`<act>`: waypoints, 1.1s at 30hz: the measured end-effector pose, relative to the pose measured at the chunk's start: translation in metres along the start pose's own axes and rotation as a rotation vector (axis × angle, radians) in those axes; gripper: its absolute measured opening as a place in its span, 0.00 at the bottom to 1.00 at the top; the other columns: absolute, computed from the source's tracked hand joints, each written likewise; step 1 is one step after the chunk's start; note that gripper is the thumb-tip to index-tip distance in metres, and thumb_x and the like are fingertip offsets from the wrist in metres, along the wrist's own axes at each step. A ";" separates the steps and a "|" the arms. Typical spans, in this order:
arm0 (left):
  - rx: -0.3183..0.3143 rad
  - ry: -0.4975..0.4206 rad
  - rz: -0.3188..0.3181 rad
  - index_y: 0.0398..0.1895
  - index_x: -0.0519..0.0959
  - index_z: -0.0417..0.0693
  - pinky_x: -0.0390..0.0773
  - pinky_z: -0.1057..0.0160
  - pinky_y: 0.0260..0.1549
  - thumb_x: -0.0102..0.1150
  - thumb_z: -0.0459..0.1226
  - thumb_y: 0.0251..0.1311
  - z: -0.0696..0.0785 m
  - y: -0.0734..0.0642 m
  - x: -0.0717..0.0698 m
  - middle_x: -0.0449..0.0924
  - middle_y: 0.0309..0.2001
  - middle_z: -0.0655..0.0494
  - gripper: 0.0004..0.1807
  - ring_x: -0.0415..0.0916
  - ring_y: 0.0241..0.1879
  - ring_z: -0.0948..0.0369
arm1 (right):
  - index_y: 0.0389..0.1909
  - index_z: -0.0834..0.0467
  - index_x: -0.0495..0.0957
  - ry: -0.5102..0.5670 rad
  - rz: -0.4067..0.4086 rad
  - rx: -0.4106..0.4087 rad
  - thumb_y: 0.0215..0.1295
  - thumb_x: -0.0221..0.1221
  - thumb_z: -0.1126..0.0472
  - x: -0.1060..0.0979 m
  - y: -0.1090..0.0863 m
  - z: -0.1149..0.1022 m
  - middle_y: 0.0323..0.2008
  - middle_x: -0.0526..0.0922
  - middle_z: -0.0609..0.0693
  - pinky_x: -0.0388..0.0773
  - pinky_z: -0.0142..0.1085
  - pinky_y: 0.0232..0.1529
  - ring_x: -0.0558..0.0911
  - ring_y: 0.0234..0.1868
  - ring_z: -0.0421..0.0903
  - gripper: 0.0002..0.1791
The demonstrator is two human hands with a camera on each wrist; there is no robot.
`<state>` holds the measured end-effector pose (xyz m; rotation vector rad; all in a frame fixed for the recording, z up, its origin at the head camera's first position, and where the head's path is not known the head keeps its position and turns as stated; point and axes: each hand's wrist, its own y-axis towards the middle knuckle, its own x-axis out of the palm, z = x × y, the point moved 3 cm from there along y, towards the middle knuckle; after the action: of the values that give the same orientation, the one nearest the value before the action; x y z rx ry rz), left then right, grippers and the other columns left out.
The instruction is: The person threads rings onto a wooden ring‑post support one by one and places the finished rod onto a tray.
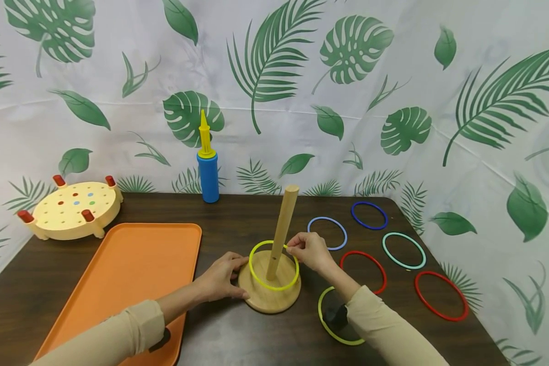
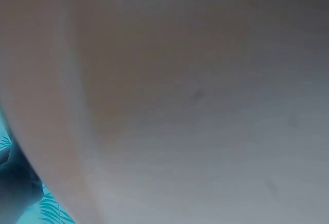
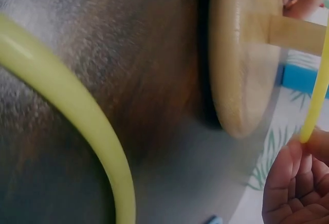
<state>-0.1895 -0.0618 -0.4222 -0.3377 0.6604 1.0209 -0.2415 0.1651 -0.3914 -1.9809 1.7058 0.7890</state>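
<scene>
A wooden ring-toss stand has a round base (image 1: 269,303) and a post (image 1: 283,218) that leans slightly right in the head view. My left hand (image 1: 220,277) grips the base's left edge, thumb toward the near side and fingers toward the far side. A bright yellow ring (image 1: 276,288) encircles the post, tilted above the base. Thumb and fingertips of my right hand (image 1: 313,250) pinch this ring at its right side. The right wrist view shows the pinched ring (image 3: 317,93) apart from the base (image 3: 241,85). Blur fills most of the left wrist view.
Right of the stand lie a yellow-green ring (image 1: 336,335), two red rings, including one (image 1: 466,307) far right, a light blue ring (image 1: 328,218), a dark blue ring (image 1: 369,203) and a mint ring (image 1: 404,234). Leftward are an orange tray (image 1: 151,264), blue pump (image 1: 208,178) and pegged board (image 1: 78,206).
</scene>
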 end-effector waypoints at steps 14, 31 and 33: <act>0.013 0.002 0.003 0.63 0.66 0.28 0.81 0.62 0.48 0.76 0.37 0.40 -0.001 0.000 0.000 0.67 0.54 0.40 0.45 0.70 0.52 0.51 | 0.21 0.61 0.81 -0.117 -0.026 -0.066 0.49 0.65 0.70 0.017 0.000 0.002 0.17 0.79 0.46 0.68 0.24 0.16 0.71 0.17 0.35 0.03; 0.005 -0.002 -0.001 0.63 0.66 0.30 0.81 0.62 0.48 0.76 0.37 0.41 -0.001 -0.001 0.001 0.67 0.54 0.42 0.44 0.70 0.52 0.52 | 0.15 0.56 0.78 -0.270 0.027 -0.113 0.45 0.67 0.68 0.023 -0.001 -0.004 0.14 0.75 0.42 0.64 0.24 0.14 0.68 0.16 0.35 0.09; 0.004 -0.001 -0.003 0.63 0.66 0.30 0.80 0.62 0.48 0.76 0.37 0.41 -0.001 -0.001 0.001 0.67 0.54 0.42 0.44 0.70 0.52 0.52 | 0.15 0.55 0.78 -0.276 0.028 -0.101 0.46 0.67 0.67 0.023 -0.001 -0.003 0.13 0.74 0.42 0.64 0.25 0.14 0.68 0.15 0.35 0.09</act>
<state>-0.1888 -0.0619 -0.4242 -0.3338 0.6607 1.0171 -0.2379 0.1460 -0.4045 -1.8147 1.5616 1.1219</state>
